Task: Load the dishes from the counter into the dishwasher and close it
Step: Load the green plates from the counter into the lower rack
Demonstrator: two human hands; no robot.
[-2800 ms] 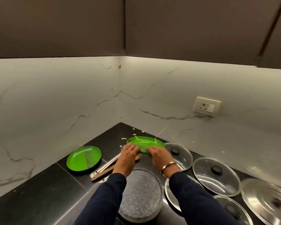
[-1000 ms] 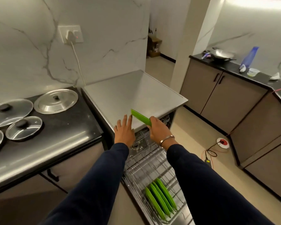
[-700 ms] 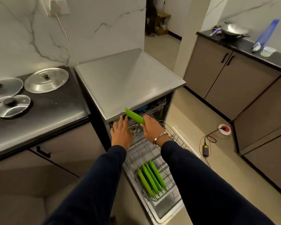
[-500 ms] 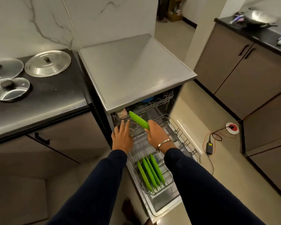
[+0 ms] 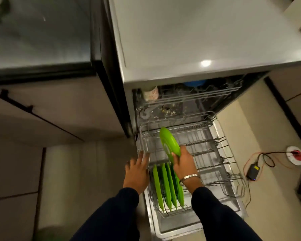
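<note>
The dishwasher (image 5: 205,40) stands open with its lower wire rack (image 5: 214,153) pulled out over the lowered door. My right hand (image 5: 185,163) grips a green plate (image 5: 169,143) by its near edge, holding it on edge above the rack's left side. Three green plates (image 5: 167,185) stand upright in the rack's front left slots, just below that hand. My left hand (image 5: 137,171) hovers with fingers spread at the rack's left rim and holds nothing.
A white cup (image 5: 150,93) and a blue item (image 5: 194,83) sit in the upper rack. The black counter (image 5: 40,35) and a cabinet lie to the left. A cable and power adapter (image 5: 254,171) lie on the floor at right.
I turned from the counter to the dishwasher. My right hand brought the green plate down over the lower rack and tipped it on edge. My left hand let go of it and dropped beside the rack.
</note>
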